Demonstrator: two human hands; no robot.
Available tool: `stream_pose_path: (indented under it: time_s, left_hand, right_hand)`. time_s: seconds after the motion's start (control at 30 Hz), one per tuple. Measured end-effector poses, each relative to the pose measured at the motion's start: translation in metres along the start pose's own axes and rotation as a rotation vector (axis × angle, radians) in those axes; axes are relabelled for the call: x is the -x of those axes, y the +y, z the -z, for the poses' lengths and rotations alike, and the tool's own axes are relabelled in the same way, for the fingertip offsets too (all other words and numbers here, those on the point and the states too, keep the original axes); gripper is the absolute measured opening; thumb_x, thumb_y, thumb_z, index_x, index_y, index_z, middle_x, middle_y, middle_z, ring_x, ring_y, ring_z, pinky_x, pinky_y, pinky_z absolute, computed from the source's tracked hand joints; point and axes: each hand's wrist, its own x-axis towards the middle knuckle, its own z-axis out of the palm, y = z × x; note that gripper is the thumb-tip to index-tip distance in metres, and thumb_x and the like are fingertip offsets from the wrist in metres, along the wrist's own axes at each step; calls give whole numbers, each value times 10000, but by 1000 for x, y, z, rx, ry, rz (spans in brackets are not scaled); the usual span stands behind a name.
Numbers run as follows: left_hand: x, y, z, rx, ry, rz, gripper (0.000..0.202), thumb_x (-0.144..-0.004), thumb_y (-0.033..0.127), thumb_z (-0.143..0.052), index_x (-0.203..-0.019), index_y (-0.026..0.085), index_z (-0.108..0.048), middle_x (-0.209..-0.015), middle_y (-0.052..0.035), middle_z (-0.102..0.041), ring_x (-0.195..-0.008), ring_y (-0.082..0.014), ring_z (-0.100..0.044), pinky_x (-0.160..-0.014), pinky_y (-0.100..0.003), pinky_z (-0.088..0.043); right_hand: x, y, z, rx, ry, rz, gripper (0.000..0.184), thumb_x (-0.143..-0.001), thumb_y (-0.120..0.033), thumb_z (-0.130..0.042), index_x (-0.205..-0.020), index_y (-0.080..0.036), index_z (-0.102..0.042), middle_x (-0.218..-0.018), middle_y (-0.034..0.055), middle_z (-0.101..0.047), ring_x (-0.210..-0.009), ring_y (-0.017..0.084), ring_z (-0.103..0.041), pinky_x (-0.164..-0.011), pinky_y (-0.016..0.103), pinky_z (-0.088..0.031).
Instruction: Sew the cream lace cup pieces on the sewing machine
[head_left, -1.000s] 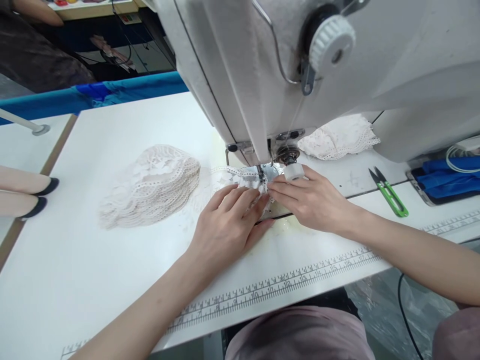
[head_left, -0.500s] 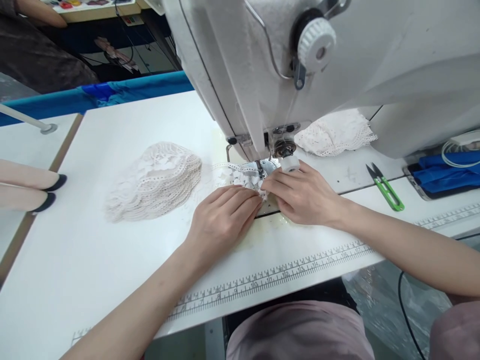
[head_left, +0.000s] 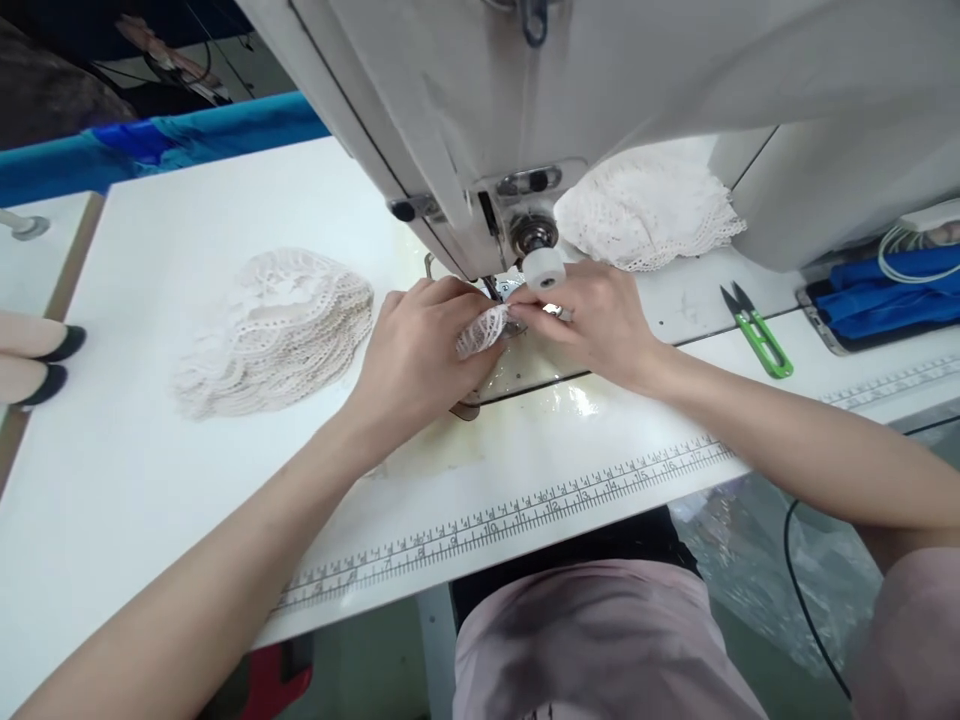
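Note:
A small piece of white lace (head_left: pixel 482 332) is gathered between my hands, just in front of the needle area of the sewing machine (head_left: pixel 450 150). My left hand (head_left: pixel 424 345) is closed on it, thumb below and fingers above. At its other end, my right hand (head_left: pixel 592 320) pinches the lace edge, right below the machine's white round knob (head_left: pixel 544 269). The presser foot is partly hidden behind my fingers. A stack of white lace pieces (head_left: pixel 300 330) lies on the table to the left, and another white lace pile (head_left: pixel 649 210) sits behind my right hand.
Green-handled thread snips (head_left: pixel 765 340) lie to the right, near a phone (head_left: pixel 821 318) under blue cloth (head_left: pixel 892 290). A printed ruler strip (head_left: pixel 487 530) runs along the table's front edge. Two beige, black-tipped posts (head_left: pixel 37 360) stick in at the left.
The lace that lay flat under the presser foot is now lifted and bunched between my hands. My left hand has turned and risen toward the needle. The view has shifted too.

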Motion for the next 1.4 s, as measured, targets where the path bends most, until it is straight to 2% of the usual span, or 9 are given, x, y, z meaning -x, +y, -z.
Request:
stream_pose_path:
  time_s: [0.13, 0.2, 0.33, 0.43, 0.57, 0.7, 0.8, 0.97, 1.4]
  left_hand:
    - [-5, 0, -7, -85, 126, -7, 163, -863, 395, -623, -916, 262, -701, -909, -43, -700, -945, -294, -632, -834, -484, -457]
    - [-3, -2, -8, -79, 146, -37, 176, -905, 399, -577, -878, 275, -699, -895, -29, -707, -903, -265, -637, -816, -468, -466]
    - [8, -7, -5, -125, 194, -210, 179, -930, 361, -564, -866, 274, -706, -961, -22, -735, -886, -250, -656, -749, -445, -493]
    - [23, -5, -4, -168, 196, -352, 153, -910, 256, -591, -1009, 281, -704, -1103, -24, -729, -993, -275, -669, -780, -462, -512]
    - [40, -2, -7, -177, 156, -395, 358, -907, 158, -547, -1250, 236, -610, -1251, -56, -664, -1169, -267, -619, -941, -469, -517]
    - [45, -3, -8, -142, 130, -395, 386, -911, 156, -537, -1294, 180, -583, -1268, -89, -648, -1196, -258, -605, -1020, -454, -504]
    - [44, -6, -7, -147, 124, -416, 390, -910, 154, -539, -1298, 166, -580, -1270, -95, -643, -1196, -264, -604, -1044, -467, -495]
    - [44, -6, -7, -212, 148, -450, 358, -911, 139, -540, -1266, 119, -589, -1249, -120, -652, -1182, -263, -614, -1040, -478, -500]
    - [40, -8, -8, -170, 167, -432, 357, -910, 132, -533, -1261, 135, -598, -1246, -122, -655, -1167, -270, -623, -1048, -503, -475]
  right_hand:
    - [0, -1, 0, 13, -2, 11, 242, -955, -319, -553, -913, -210, -765, -730, -1, -707, -654, 140, -605, -595, 257, -349]
    - [1, 0, 0, 12, 10, 40, 256, -964, -323, -542, -917, -204, -763, -721, -1, -704, -645, 136, -599, -606, 265, -367]
    - [7, 0, 1, -3, -7, 184, 220, -956, -280, -562, -897, -192, -754, -796, -11, -741, -748, 141, -641, -672, 283, -451]
    - [16, -3, 4, 106, -9, 365, 212, -944, -183, -559, -840, -190, -743, -881, -18, -762, -898, 159, -658, -772, 317, -502]
    - [23, -10, 10, 276, -39, 478, 259, -940, -99, -496, -894, -188, -735, -948, 1, -762, -995, 170, -652, -969, 360, -496]
    - [24, -14, 16, 294, -107, 491, 239, -948, -131, -491, -966, -154, -729, -1041, 52, -748, -1020, 184, -659, -1045, 385, -483]
    - [23, -15, 17, 278, -107, 497, 215, -932, -118, -518, -982, -123, -727, -1027, 74, -751, -1037, 192, -666, -1050, 391, -493]
    - [23, -15, 15, 323, -90, 504, 245, -950, -127, -490, -973, -185, -727, -1042, 20, -750, -1035, 168, -672, -1063, 384, -495]
    - [23, -13, 10, 304, -71, 492, 227, -949, -135, -499, -1010, -123, -718, -1070, 65, -742, -1032, 176, -676, -1044, 395, -499]
